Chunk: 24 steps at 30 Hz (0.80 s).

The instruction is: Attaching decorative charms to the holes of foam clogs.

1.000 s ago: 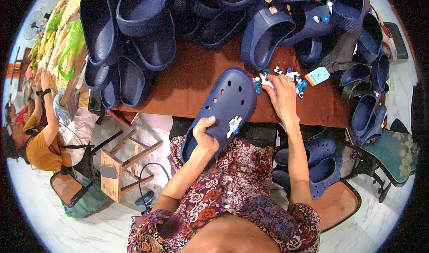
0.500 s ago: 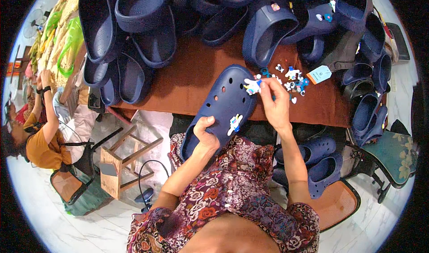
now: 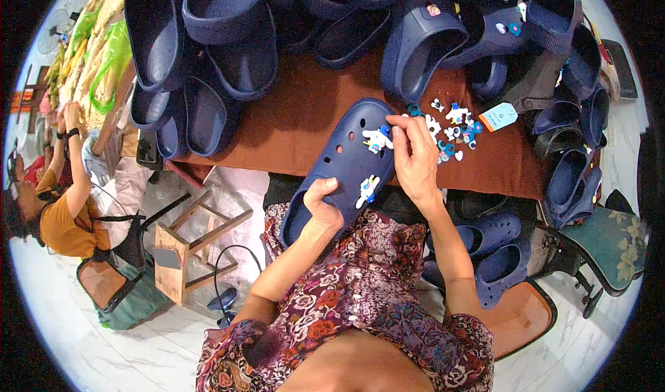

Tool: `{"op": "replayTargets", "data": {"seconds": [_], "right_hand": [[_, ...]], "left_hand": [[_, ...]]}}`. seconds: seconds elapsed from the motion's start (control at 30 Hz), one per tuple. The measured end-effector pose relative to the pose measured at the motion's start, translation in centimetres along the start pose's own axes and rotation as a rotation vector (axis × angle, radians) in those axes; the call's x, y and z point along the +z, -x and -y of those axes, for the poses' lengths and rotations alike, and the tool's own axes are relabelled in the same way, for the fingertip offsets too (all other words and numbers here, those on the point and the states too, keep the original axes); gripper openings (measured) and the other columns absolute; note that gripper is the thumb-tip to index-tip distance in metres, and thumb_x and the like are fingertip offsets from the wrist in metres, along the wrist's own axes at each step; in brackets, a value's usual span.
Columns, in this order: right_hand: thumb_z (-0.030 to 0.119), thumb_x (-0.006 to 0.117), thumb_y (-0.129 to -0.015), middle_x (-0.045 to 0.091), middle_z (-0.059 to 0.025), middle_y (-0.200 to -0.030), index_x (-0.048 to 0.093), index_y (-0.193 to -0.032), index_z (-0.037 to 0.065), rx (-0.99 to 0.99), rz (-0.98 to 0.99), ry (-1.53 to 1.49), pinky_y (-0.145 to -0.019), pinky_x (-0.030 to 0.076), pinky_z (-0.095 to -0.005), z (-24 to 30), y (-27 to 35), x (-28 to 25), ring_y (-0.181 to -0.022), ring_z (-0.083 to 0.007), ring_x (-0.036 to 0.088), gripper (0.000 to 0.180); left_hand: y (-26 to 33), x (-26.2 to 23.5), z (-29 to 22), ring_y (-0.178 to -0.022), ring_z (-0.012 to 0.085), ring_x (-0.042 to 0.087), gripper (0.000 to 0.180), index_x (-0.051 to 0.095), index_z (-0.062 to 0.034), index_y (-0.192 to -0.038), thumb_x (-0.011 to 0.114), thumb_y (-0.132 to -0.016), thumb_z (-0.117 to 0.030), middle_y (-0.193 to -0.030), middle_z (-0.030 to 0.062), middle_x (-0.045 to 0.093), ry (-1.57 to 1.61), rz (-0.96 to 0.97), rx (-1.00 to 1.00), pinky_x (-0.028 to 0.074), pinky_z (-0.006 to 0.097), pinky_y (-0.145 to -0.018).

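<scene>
The right hand [image 3: 415,163] had moved from the charm pile [image 3: 454,125] onto the clog [image 3: 346,160], fingers pinching a charm [image 3: 378,138]. The left hand [image 3: 320,208] gripped the clog's heel, half hidden.

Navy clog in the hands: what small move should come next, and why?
Probably pressing the charm down into its hole. The right hand holds it with its fingertips against the front of the navy clog, while the left hand steadies the heel end. Another charm already sits lower on the clog, and loose charms lie on the brown table.
</scene>
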State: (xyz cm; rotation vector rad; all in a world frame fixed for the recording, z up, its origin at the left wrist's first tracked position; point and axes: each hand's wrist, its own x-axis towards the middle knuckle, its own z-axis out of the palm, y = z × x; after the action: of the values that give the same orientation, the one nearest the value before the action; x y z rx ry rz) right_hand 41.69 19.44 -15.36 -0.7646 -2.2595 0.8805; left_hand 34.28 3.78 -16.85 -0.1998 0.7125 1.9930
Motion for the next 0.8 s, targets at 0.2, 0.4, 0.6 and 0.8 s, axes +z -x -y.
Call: {"op": "replayTargets", "data": {"seconds": [0.2, 0.4, 0.6, 0.8], "right_hand": [[0.017, 0.069, -0.087, 0.058, -0.0072, -0.089, 0.064, -0.106, 0.006, 0.093, 0.112, -0.12, -0.067, 0.047, -0.0324, 0.9, -0.3, -0.9, -0.072, -0.0177, 0.057, 0.023], [0.019, 0.076, -0.082, 0.06, -0.0038, -0.088, 0.065, -0.098, 0.005, 0.215, 0.097, -0.219, -0.063, 0.045, -0.0264, -0.2, -0.2, 0.0, -0.07, -0.013, 0.055, 0.024], [0.022, 0.081, -0.078, 0.057, 0.0005, -0.085, 0.064, -0.092, 0.005, 0.396, 0.144, -0.394, -0.062, 0.042, -0.0221, -2.2, -0.7, 0.6, -0.073, -0.0071, 0.051, 0.028], [0.023, 0.083, -0.075, 0.053, 0.0003, -0.089, 0.063, -0.095, 0.005, 0.368, 0.183, -0.366, -0.065, 0.042, -0.0218, -2.3, -1.3, 0.0, -0.077, -0.0081, 0.048, 0.033]], "left_hand": [[0.0, 0.0, -0.1, -0.113, 0.0341, 0.059, 0.08, 0.044, 0.002, -0.135, 0.063, -0.063, -0.027, -0.127, 0.0198, 0.057, 0.018, -0.006, -0.009, 0.046, 0.044, -0.102], [0.0, 0.3, 0.0, -0.114, 0.0348, 0.058, 0.08, 0.043, 0.0015, -0.136, 0.064, -0.063, -0.025, -0.128, 0.02, 0.057, 0.042, 0.019, -0.007, 0.044, 0.045, -0.104], [-0.1, -0.5, 0.4, -0.116, 0.0353, 0.057, 0.079, 0.043, 0.0006, -0.136, 0.064, -0.063, -0.022, -0.129, 0.0201, 0.056, 0.069, 0.036, -0.007, 0.044, 0.045, -0.104], [-0.3, -0.9, 0.4, -0.115, 0.0356, 0.058, 0.079, 0.042, 0.0019, -0.136, 0.064, -0.063, -0.02, -0.128, 0.0206, 0.056, 0.099, 0.077, -0.011, 0.044, 0.046, -0.105]]}}
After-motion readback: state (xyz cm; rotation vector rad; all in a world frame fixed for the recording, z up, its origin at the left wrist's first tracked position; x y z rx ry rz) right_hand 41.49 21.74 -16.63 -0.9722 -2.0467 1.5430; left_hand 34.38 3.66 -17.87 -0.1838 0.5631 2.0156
